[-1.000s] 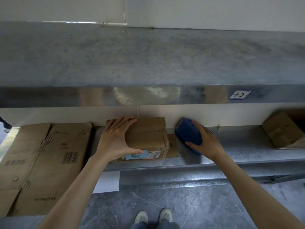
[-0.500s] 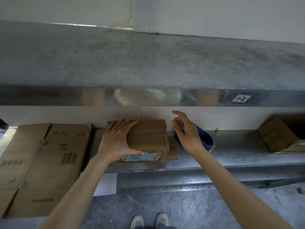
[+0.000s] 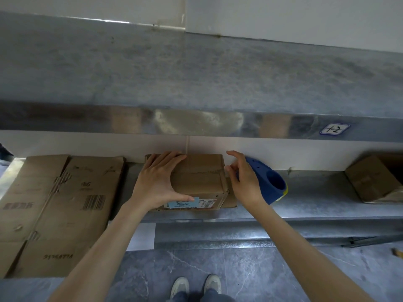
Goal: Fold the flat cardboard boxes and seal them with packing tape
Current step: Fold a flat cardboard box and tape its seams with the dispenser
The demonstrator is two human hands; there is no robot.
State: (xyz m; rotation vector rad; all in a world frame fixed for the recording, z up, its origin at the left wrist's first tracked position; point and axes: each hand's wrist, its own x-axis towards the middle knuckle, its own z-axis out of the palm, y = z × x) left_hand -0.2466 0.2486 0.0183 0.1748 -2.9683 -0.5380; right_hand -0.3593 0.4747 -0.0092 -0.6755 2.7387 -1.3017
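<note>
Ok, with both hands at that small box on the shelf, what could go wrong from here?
1. The small box sits close to the front edge of the shelf, steadied only by the left hand flat on top; a push from the right hand might slide it off.
2. The blue tape dispenser lies right beside the right hand and could get knocked.
3. The flat cardboard overhangs the shelf front beside the left forearm; a nudge may tip it down.
</note>
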